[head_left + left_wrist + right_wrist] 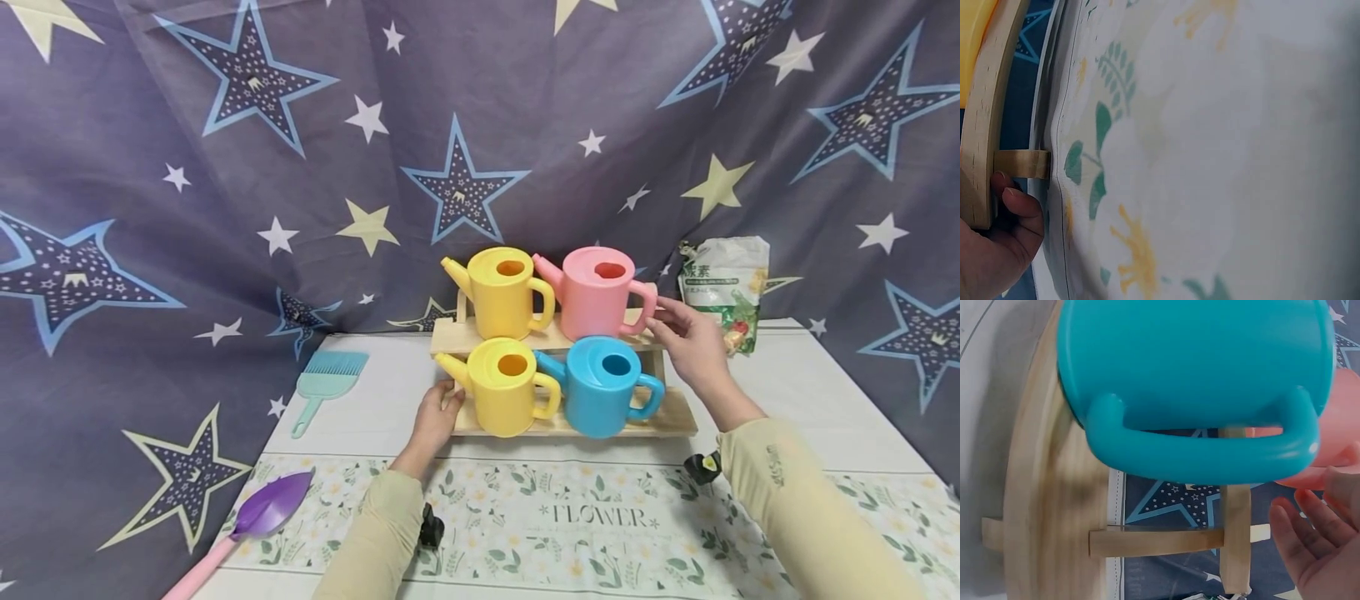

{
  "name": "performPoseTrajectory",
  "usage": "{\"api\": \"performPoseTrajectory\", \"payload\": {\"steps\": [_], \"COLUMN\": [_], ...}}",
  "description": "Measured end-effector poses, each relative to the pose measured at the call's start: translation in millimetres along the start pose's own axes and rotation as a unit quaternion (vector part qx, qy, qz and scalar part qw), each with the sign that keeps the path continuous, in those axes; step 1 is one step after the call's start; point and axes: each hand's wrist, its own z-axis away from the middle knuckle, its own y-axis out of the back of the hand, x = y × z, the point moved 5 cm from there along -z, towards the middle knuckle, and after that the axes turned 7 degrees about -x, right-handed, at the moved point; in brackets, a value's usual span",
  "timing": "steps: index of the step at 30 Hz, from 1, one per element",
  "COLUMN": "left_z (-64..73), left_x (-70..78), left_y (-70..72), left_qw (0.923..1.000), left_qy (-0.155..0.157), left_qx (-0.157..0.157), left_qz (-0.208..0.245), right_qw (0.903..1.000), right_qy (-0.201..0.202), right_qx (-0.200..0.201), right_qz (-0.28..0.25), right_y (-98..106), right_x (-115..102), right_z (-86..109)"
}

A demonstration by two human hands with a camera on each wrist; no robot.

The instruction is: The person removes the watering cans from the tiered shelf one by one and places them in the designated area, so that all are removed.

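Observation:
In the head view a two-step wooden rack (678, 414) bears several toy watering cans. On the upper step stand a yellow watering can (491, 300) and a pink watering can (588, 304). Another yellow watering can (495, 404) and a blue watering can (592, 400) occupy the lower one. My left hand (437, 417) grips the lower step's left end, and the left wrist view has its fingers (1022, 209) curled against the wood. At the upper right, my right hand (693, 342) reaches the pink can's handle with fingers (1319, 525) loosely extended; actual contact is unclear.
A printed bag (723, 287) stands behind my right hand. To the left lie a teal brush (327, 379) and a purple shovel (270, 504) with a pink handle. Star-patterned cloth (315, 192) hangs behind the table, which wears a floral cover (600, 542).

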Motion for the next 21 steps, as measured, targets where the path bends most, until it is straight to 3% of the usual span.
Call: {"api": "performPoseTrajectory", "payload": {"steps": [12,21], "left_z": [2.4,1.7], "left_x": [0.4,-0.3], "left_y": [-2.6,-0.3], "left_qw": [1.0,0.9999], "left_qy": [0.003,0.009], "left_qx": [-0.006,-0.003], "left_qz": [0.005,0.011], "right_qw": [0.999,0.9989], "right_qy": [0.03,0.03], "right_qx": [0.017,0.025], "right_qz": [0.029,0.025], "right_y": [-7.6,-8.0], "right_x": [0.7,-1.7], "right_z": [-3.9,-5.1]}}
